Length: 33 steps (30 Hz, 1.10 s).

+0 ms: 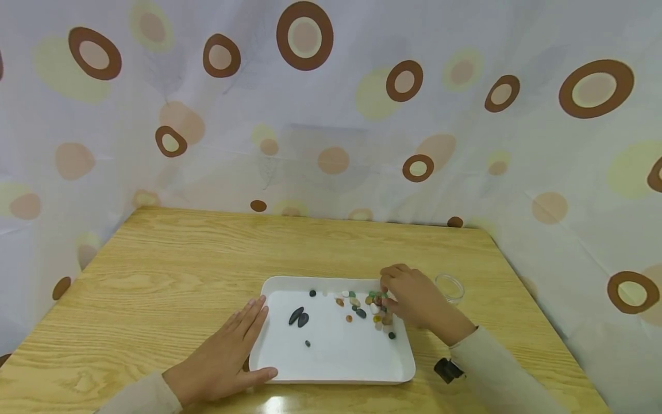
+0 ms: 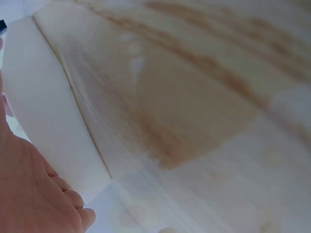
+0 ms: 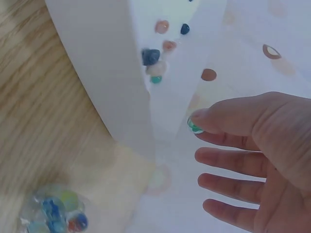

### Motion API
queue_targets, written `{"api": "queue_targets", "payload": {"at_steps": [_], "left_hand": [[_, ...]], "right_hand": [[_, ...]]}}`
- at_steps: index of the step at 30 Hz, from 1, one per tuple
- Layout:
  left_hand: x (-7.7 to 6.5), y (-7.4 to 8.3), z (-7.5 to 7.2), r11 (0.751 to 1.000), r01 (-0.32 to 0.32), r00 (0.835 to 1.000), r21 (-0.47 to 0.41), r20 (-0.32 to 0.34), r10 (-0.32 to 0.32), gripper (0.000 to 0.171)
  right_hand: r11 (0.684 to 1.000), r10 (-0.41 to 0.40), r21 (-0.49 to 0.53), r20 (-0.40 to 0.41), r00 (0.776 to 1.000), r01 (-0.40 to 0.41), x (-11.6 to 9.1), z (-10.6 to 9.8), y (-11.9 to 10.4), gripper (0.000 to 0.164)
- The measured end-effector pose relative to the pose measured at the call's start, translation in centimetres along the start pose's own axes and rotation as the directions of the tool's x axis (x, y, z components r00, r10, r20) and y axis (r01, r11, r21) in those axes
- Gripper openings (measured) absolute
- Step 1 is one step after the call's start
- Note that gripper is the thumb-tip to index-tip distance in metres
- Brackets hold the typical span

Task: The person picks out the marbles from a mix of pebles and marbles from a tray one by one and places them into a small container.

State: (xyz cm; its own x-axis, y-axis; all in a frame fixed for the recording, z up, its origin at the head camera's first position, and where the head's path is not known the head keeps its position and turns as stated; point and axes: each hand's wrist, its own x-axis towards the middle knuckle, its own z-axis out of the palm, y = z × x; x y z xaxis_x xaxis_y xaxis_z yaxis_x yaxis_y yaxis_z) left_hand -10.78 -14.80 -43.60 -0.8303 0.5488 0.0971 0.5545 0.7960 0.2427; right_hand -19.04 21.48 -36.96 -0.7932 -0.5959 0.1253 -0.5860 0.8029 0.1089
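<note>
A white rectangular tray (image 1: 336, 359) lies on the table with small stones on it. My left hand (image 1: 219, 359) rests along its left side, fingers straight, thumb over the front corner. At the tray's back right, my right hand (image 1: 416, 299) is above the rim. Thumb and forefinger pinch a small green-and-white marble (image 3: 196, 127) in the right wrist view; the other fingers are extended. Coloured stones (image 1: 376, 310) cluster below that hand, partly hidden by it. Several dark stones, among them a long black one (image 1: 296, 315), lie spread over the tray's left half.
Right of the tray stands a round clear dish (image 1: 449, 287); in the right wrist view the dish (image 3: 53, 213) holds several coloured marbles. A black strap-like object (image 1: 447, 370) shows by the right sleeve. A patterned curtain (image 1: 331, 115) rises behind the wooden table (image 1: 207, 247).
</note>
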Motion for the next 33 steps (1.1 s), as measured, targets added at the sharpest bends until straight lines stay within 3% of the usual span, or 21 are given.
{"api": "queue_targets", "payload": {"at_steps": [20,33], "left_hand": [[-0.1,0.0,0.3,1.000,-0.007,1.000,0.006,-0.017,0.008,0.099],[0.1,-0.1,0.3,1.000,-0.007,1.000,0.014,-0.010,0.007,0.100]], "right_hand": [[0.999,0.050,-0.011,-0.045,0.998,-0.050,-2.8,-3.9,1.8,0.013],[0.994,0.108,0.012,-0.187,0.976,-0.107,-5.2,-5.0,4.1,0.015]]}}
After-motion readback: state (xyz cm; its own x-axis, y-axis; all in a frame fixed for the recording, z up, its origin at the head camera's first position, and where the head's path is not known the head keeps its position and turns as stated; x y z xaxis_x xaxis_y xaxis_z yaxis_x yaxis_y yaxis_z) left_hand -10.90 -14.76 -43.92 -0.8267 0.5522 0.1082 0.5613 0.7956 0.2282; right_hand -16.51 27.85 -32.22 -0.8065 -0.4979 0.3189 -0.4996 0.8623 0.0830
